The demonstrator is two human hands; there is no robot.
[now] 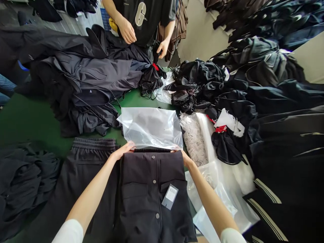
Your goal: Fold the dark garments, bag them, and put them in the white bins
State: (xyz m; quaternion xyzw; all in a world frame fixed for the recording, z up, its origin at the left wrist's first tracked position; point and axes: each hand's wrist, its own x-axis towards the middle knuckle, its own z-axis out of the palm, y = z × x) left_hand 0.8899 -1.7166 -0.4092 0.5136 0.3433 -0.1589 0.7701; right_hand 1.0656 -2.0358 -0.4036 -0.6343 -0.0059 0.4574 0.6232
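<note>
A folded black snap-front jacket (141,209) lies in front of me, with round snaps down its front and a grey hang tag (169,196) on top. Past its far edge, a clear plastic bag (152,126) spreads away from me, its near edge meeting the jacket's top. My left hand (124,150) pinches the bag's near left corner. At the opposite corner, my right hand (181,154) is closed on the bag edge; its fingertips are partly hidden by plastic and cloth.
Black trousers (93,158) lie left of the jacket. Loose plastic bags (225,189) and a box of small white tags (193,138) are on the right. Dark garments (101,74) are heaped across the green table (15,123). A person in a black T-shirt (149,20) stands opposite, handling black cloth.
</note>
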